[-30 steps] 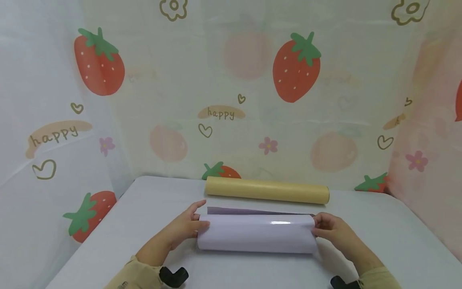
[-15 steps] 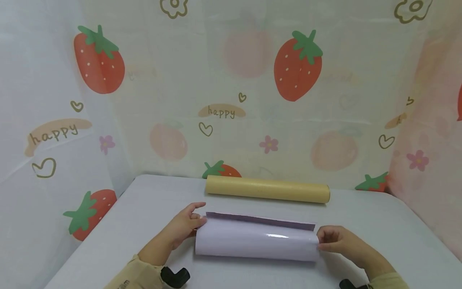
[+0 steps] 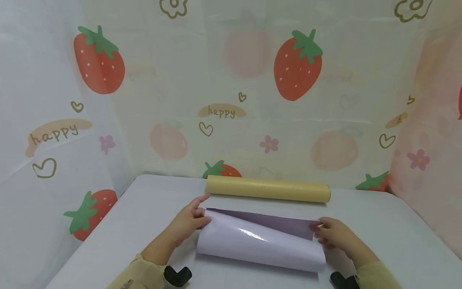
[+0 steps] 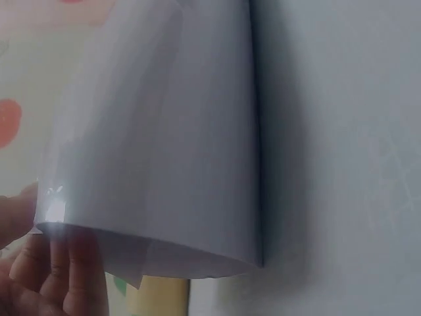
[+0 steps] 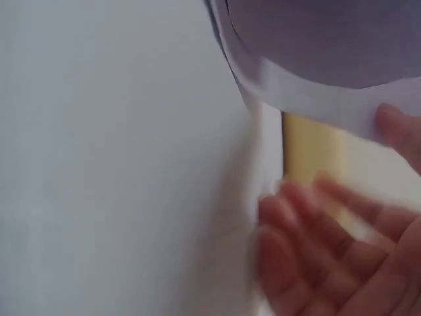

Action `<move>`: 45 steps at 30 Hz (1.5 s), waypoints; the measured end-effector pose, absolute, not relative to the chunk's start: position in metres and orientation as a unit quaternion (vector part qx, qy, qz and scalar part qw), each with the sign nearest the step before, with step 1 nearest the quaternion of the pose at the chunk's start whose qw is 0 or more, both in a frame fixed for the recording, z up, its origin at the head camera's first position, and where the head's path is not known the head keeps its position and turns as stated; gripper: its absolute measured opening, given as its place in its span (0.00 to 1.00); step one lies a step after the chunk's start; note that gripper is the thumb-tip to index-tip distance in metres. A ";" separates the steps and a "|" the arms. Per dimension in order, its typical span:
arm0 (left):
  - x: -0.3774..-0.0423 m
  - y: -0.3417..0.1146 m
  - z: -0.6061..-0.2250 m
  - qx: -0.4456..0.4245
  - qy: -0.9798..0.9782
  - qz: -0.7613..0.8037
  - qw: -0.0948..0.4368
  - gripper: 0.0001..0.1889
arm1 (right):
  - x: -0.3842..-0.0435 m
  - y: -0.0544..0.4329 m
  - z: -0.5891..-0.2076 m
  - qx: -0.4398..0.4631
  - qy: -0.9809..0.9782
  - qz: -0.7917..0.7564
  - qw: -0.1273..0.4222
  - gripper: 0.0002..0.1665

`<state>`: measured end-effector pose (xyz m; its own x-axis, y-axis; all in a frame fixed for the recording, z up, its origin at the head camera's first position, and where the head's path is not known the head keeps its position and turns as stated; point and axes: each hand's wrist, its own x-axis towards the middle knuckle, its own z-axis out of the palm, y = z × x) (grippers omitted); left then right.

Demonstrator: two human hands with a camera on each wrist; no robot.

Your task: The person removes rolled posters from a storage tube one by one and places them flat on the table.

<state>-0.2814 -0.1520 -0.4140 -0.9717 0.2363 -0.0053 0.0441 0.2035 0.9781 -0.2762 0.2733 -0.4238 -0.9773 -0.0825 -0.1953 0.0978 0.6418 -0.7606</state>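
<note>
A glossy white sheet [image 3: 252, 243], loosely curled into a wide roll, lies across the table with its lilac-tinted inside showing at the back flap [image 3: 281, 224]. My left hand [image 3: 184, 224] pinches its upper left end. In the left wrist view the thumb [image 4: 14, 216] is on the outer face and the fingers [image 4: 59, 276] are at the open end. My right hand [image 3: 335, 233] is at the flap's right edge. In the right wrist view its thumb [image 5: 395, 128] touches the sheet's edge [image 5: 329, 112], while the blurred fingers [image 5: 316, 230] curl loosely below, apart from it.
Behind the sheet, a yellow-tan roll [image 3: 267, 189] lies along the back of the white table [image 3: 159, 192]. A strawberry-print curtain [image 3: 173, 80] hangs around the back and sides.
The right hand has left the roll's right end and moved up to the back flap. The sheet's right end has spread wider and come nearer. The left hand still holds its end.
</note>
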 end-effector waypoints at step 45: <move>-0.271 -0.135 -0.409 0.067 0.791 0.607 0.028 0.28 | -0.300 0.285 -0.399 -0.025 0.886 -0.458 0.073 0.15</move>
<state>-0.2711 -0.1346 -0.4093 -0.9895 0.1393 0.0375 0.0723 0.2539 0.9645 -0.2995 0.2849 -0.3989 -0.9881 -0.1113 -0.1061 0.0221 0.5798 -0.8145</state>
